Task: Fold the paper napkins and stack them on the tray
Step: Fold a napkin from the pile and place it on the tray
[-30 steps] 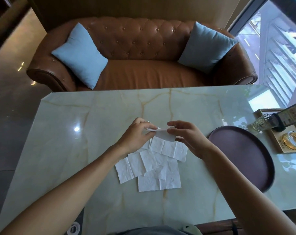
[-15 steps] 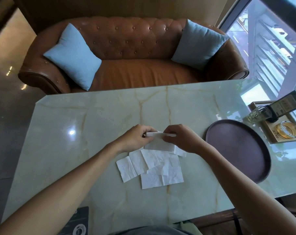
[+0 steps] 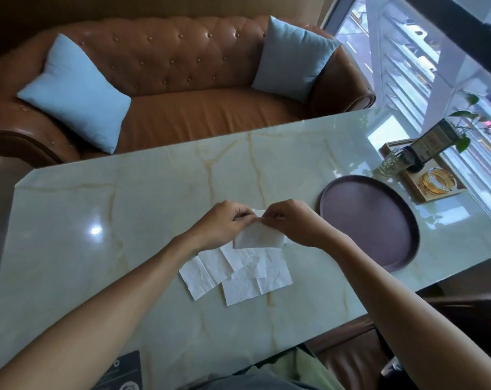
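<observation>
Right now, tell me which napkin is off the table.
The napkin pinched at its top edge by the left hand and right hand; it hangs folded above the loose napkins, which lie flat on the marble table.

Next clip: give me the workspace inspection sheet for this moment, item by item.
Surface: marble table, glossy, with a light glare.
Job's things: one napkin held up mid-fold; loose napkins overlapping on the table; round tray holds none.
Clutter: wooden tray with a glass and gold item.
Hands: left hand and right hand both pinch the napkin.
Cables: nothing seen.
Surroundings: leather sofa, two blue cushions, window.
</observation>
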A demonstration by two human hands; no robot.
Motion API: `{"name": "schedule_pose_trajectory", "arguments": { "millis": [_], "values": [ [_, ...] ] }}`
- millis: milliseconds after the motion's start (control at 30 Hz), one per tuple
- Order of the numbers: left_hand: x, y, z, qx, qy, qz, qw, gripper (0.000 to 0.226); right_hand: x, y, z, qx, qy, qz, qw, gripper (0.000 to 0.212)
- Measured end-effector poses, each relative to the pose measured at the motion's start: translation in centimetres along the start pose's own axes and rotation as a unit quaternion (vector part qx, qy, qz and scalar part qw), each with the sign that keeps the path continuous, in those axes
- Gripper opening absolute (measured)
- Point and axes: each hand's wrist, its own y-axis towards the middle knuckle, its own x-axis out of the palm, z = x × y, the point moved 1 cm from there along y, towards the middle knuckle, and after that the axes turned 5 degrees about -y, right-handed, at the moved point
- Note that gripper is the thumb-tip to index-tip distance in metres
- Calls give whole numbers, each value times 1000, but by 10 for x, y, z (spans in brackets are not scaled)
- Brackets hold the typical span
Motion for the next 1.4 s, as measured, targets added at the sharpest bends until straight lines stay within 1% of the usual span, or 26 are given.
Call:
{"name": "schedule_pose_trajectory", "arguments": {
  "millis": [167,267,300,333,400,433,467,500,567,600,633,667,733,767,800,867,933,1033,1133,1267,1367,1400],
  "values": [
    [17,24,10,8,25,0,1000,25,-25,-18,45,38,38,3,999,15],
    [30,44,20,11,32,-12,999,22,-42,-31,92,76,90,58,991,11],
    [36,51,24,11,30,-20,999,22,-45,-36,106,90,140,63,984,10],
    [45,61,32,13,29,-29,999,21,-49,-41,122,105,212,48,970,18],
    [58,74,40,24,29,-42,998,20,-43,-47,136,132,347,-16,928,47],
    [67,84,45,29,29,-52,998,20,-41,-49,143,144,379,-44,913,51],
    [79,95,50,30,28,-63,997,19,-41,-51,152,143,404,-60,901,46],
    [90,107,55,29,22,-72,997,18,-41,-52,162,143,427,-59,891,35],
    [111,130,62,21,-1,-76,997,15,-43,-54,183,160,469,-15,868,17],
    [121,143,64,12,-19,-70,997,13,-45,-54,196,173,477,9,862,16],
    [131,155,65,-4,-44,-61,997,8,-48,-53,209,185,473,28,861,19],
    [141,167,64,-28,-76,-50,995,9,-51,-53,221,196,465,43,862,22],
    [164,191,61,-95,-152,-26,983,27,-57,-50,247,217,443,68,867,21],
    [176,202,58,-124,-181,-11,976,32,-59,-49,260,229,433,77,868,20],
    [188,213,56,-146,-201,4,969,34,-61,-47,272,241,422,87,869,18],
    [211,234,48,-183,-217,21,959,26,-61,-44,299,272,397,104,870,14],
    [233,252,41,-203,-206,26,957,17,-58,-39,323,304,368,115,871,14],
    [260,276,37,-215,-158,35,963,8,-52,-34,354,347,341,118,866,15],
    [285,294,32,-217,-104,36,970,10,-46,-33,376,380,310,116,864,17],
    [314,308,21,-213,-44,33,975,8,-31,-36,401,415,281,111,858,11],
    [327,312,22,-208,2,33,977,3,-24,-38,413,434,243,94,862,10],
    [331,313,21,-206,19,32,978,5,-23,-39,416,437,226,87,867,11]
  ]
}}
